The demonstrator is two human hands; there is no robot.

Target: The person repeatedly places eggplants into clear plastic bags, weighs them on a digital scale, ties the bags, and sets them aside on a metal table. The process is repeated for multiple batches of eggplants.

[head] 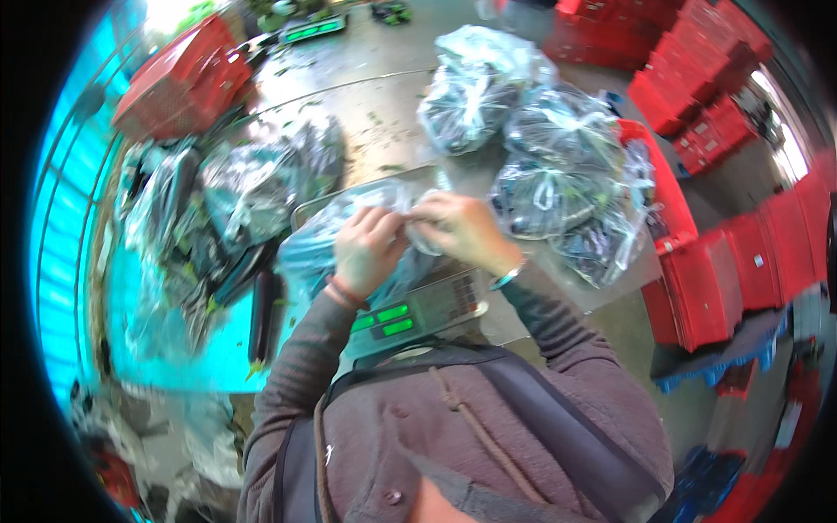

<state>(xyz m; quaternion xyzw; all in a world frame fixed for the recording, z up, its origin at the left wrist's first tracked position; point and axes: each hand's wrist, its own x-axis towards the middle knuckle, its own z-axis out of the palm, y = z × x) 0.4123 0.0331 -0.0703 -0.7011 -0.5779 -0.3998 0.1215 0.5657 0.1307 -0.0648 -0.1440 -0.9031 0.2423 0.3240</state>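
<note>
My left hand [371,247] and my right hand [463,229] meet over a clear plastic bag [314,245], their fingertips pinching its gathered top. The bag rests on a digital scale [451,294] with lit green displays; its contents are hard to make out through the film. Left of the scale, a dark eggplant [263,314] lies loose on the table. Beyond it are more eggplants and loose plastic bags [248,183]. To the right of my right hand sit several filled, knotted clear bags [546,196].
A red plastic crate [183,82] stands at the far left. Another red crate [664,189] adjoins the filled bags, with more stacked red crates [726,274] on a blue pallet [726,353]. A second scale [314,29] sits at the back. Leaf scraps litter the metal table [386,98].
</note>
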